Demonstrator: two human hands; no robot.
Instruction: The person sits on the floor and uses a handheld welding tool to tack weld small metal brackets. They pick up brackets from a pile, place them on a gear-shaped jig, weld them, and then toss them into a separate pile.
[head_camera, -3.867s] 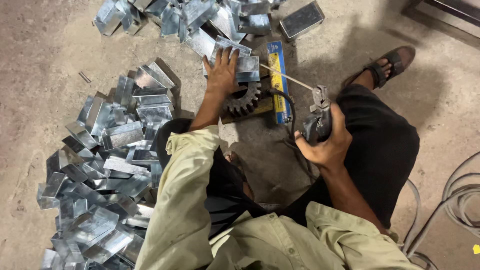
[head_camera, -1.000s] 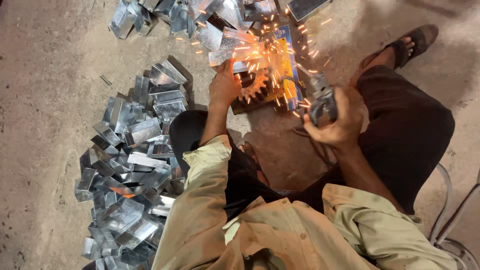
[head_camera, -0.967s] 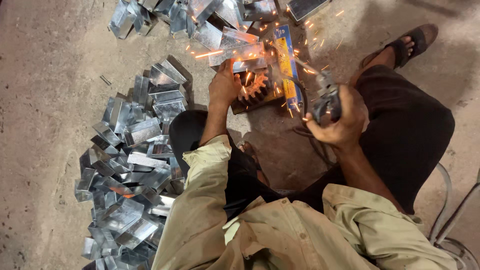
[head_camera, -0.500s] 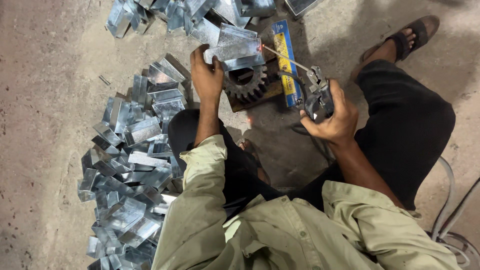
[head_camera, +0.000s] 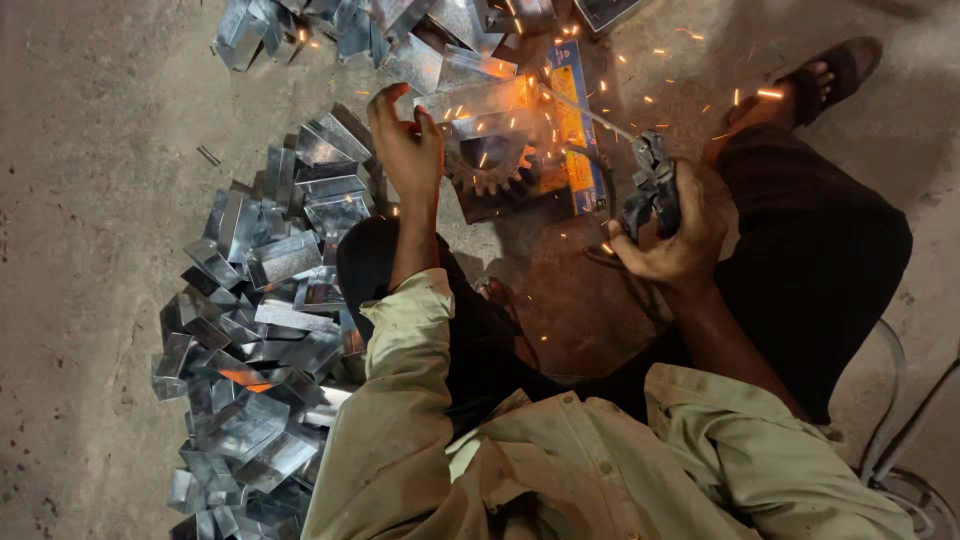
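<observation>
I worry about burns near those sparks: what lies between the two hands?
In the head view, the sparking metal piece atop a gear wheel lies between left hand and right hand, with the blue bar and rod.

The scene is dim and warm-toned, lit mostly from above. An orange glow and flying sparks (head_camera: 650, 75) flare just beyond the right hand (head_camera: 670, 240) and beside the left hand (head_camera: 405, 150), glinting off the metal pieces (head_camera: 260, 300). The dark trousers (head_camera: 820, 250) lose detail. Edges look soft and slightly blurred.
</observation>
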